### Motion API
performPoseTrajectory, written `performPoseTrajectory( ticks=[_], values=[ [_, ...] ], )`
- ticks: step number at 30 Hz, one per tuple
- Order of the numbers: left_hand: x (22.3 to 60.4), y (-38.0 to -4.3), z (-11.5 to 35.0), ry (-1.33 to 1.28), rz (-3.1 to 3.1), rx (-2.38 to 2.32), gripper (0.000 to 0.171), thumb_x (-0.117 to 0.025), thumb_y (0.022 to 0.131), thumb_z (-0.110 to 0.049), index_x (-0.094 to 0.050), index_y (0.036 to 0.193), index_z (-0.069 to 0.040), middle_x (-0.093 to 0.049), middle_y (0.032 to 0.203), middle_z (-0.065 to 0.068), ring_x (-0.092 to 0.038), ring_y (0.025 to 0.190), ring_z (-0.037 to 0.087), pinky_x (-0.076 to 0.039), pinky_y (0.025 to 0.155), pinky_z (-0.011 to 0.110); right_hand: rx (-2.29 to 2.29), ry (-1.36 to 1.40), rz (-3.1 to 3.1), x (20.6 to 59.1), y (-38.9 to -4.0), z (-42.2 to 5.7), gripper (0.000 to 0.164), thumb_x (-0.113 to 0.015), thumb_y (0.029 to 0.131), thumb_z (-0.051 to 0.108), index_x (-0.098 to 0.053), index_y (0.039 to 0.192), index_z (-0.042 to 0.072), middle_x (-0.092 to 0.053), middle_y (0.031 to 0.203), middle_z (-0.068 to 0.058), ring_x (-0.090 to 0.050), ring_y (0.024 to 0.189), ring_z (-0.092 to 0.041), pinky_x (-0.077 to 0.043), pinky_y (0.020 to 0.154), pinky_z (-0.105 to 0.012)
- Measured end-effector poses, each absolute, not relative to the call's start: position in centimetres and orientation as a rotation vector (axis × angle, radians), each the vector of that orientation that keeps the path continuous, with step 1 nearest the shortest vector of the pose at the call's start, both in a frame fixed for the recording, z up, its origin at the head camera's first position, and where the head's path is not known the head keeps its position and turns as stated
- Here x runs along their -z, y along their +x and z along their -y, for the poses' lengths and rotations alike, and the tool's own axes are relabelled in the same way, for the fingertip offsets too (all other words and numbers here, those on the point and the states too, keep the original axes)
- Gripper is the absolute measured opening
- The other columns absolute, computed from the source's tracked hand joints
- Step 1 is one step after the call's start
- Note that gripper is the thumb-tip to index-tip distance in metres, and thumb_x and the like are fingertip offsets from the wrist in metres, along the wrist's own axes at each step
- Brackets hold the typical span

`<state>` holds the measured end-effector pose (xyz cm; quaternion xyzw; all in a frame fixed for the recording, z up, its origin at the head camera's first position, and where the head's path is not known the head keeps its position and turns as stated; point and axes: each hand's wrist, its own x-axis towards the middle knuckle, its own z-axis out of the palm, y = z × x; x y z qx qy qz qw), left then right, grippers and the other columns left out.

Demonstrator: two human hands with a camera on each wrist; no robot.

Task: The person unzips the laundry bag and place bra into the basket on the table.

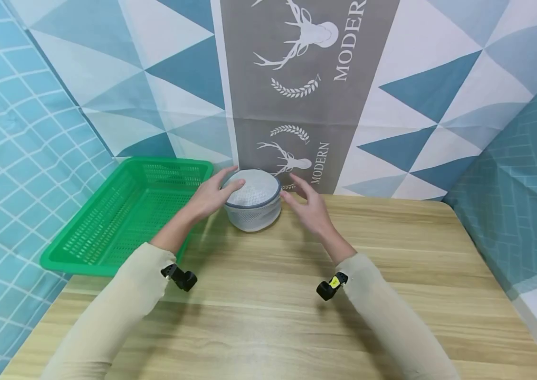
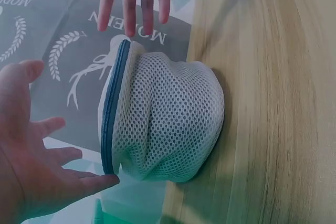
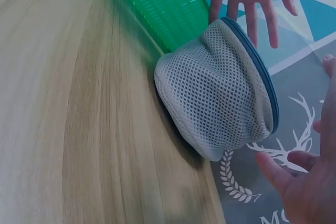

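A round white mesh laundry bag (image 1: 253,215) with a blue zipper rim stands upright at the back of the wooden table. My left hand (image 1: 211,195) is at its left side, fingers spread and thumb over the top edge. In the left wrist view, one fingertip of the left hand (image 2: 39,161) comes right up to the zipper (image 2: 111,114); whether it touches, I cannot tell. To the bag's right is my right hand (image 1: 312,208), its fingers loosely extended and holding nothing. The right wrist view shows the bag's mesh side (image 3: 210,87) between both hands.
A green plastic basket (image 1: 107,264) with slotted walls sits on the table's left side, close to the bag. Behind the wooden table (image 1: 268,311) hangs a patterned cloth (image 1: 292,105) with deer heads and triangles. Blue tiled coverings (image 1: 7,174) flank the table.
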<state>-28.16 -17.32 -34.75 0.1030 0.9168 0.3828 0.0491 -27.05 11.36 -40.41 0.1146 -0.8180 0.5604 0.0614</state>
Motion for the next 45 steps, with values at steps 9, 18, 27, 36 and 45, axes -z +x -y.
performPoseTrajectory(
  ticks=[9,18,27,36,45],
  values=[
    [35.0,-28.9,16.9,0.273,-2.787,-1.203,0.080,-0.045,0.114,-0.065,-0.028,0.180,-0.024,-0.026,0.190,0.011,-0.025,0.175,0.046,-0.025,0.140,0.072,-1.761,0.297,2.472,40.6,-27.2,-10.4,0.071,-0.071,0.109,0.042,-0.047,0.172,0.019,-0.046,0.180,-0.016,-0.053,0.161,-0.046,-0.047,0.131,-0.061],
    [35.6,-29.4,16.6,0.194,-2.789,-1.248,0.076,-0.044,0.114,-0.063,-0.031,0.179,-0.025,-0.028,0.189,0.011,-0.025,0.175,0.045,-0.025,0.141,0.070,-1.785,0.284,2.460,41.2,-27.5,-9.5,0.071,-0.070,0.110,0.040,-0.046,0.173,0.017,-0.049,0.175,-0.024,-0.053,0.160,-0.048,-0.046,0.133,-0.057],
    [35.7,-29.6,16.7,0.106,-2.732,-1.338,0.076,-0.041,0.116,-0.062,-0.030,0.179,-0.022,-0.027,0.189,0.011,-0.024,0.176,0.043,-0.022,0.144,0.064,-1.880,0.296,2.376,43.4,-29.4,-9.8,0.080,-0.073,0.106,0.057,-0.049,0.171,0.018,-0.051,0.172,-0.026,-0.053,0.159,-0.050,-0.050,0.131,-0.054],
    [35.6,-29.8,16.6,0.044,-2.706,-1.359,0.077,-0.040,0.116,-0.061,-0.028,0.180,-0.019,-0.027,0.189,0.014,-0.025,0.176,0.042,-0.021,0.145,0.061,-1.862,0.219,2.446,42.1,-28.1,-8.5,0.072,-0.070,0.111,0.039,-0.044,0.173,0.014,-0.045,0.178,-0.025,-0.048,0.163,-0.051,-0.042,0.137,-0.056],
    [37.7,-32.2,17.5,-0.002,-2.704,-1.354,0.081,-0.045,0.114,-0.063,-0.030,0.179,-0.017,-0.030,0.187,0.020,-0.031,0.173,0.044,-0.028,0.142,0.061,-1.849,0.223,2.458,42.2,-27.9,-8.0,0.072,-0.072,0.110,0.037,-0.044,0.173,0.013,-0.046,0.178,-0.024,-0.049,0.163,-0.049,-0.042,0.137,-0.056]
  ],
)
